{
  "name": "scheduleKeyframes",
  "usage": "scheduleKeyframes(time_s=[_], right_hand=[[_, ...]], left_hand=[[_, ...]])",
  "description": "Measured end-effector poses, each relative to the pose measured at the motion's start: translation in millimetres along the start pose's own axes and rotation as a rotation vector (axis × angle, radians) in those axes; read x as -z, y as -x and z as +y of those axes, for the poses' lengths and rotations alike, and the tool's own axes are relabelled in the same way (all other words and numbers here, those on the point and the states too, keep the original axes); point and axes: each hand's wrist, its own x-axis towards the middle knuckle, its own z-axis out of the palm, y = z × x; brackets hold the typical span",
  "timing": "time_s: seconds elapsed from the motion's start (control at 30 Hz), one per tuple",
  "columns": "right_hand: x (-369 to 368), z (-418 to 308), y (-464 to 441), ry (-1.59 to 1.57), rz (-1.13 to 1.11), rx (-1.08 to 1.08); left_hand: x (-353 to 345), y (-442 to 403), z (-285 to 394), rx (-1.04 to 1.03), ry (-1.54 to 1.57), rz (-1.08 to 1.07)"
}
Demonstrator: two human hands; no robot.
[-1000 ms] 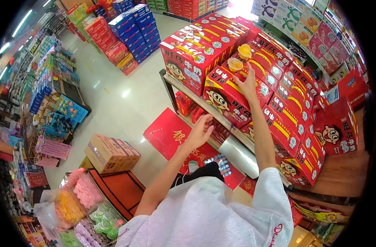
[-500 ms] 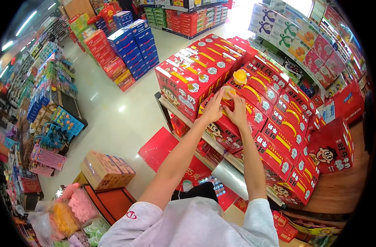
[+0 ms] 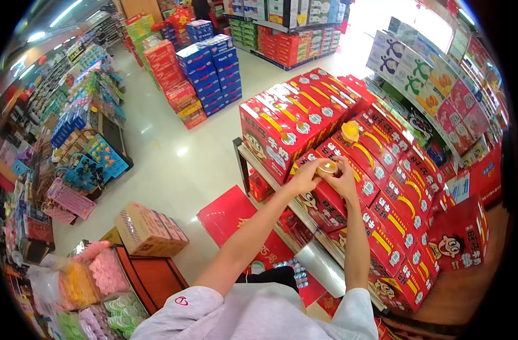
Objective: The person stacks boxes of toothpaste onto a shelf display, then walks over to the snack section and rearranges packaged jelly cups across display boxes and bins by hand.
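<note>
Between my two hands is a small round orange-yellow thing with a pale, shiny rim; its exact kind is unclear. My left hand pinches its left side, while the fingers of my right hand are closed on its right side. Both hands are just above a red milk carton with a cartoon face on its front. A little beyond them, a crumpled-looking yellow thing sits on top of the cartons. My fingers partly cover the round thing.
Red milk cartons with yellow handles fill the shelf on the right, with a taller row at its left end. A clear plastic roll hangs off the shelf front. Blue boxes and a cardboard box stand on the floor.
The view has shifted, so the shelf appears lower and farther right. My hands have tilted the round thing, and more of its top shows between the fingers.
</note>
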Motion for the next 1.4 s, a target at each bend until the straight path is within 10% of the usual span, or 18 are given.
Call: scheduleKeyframes(time_s=[0.53,0.7,0.93,1.23,1.4], right_hand=[[-131.5,-117.8,208.6,-0.548,-0.125,-0.250],[-176.4,-122.0,237.5,-0.583,-0.246,-0.209],[-236.9,-183.2,217.9,-0.766,-0.346,-0.165],[-267.5,-270.1,287.1,-1.032,-0.851,0.151],[-288.7,-284.1,311.7,-1.087,-0.858,0.178]], left_hand=[[69.0,248.1,145.4,0.211,0.139,-0.118],[70.8,313.2,144.5,0.298,0.393,0.115],[117.2,331.5,232.0,0.404,-0.103,0.439],[83.3,451.1,272.4,-0.178,0.335,0.965],[80.2,479.9,283.8,-0.203,0.045,1.086]])
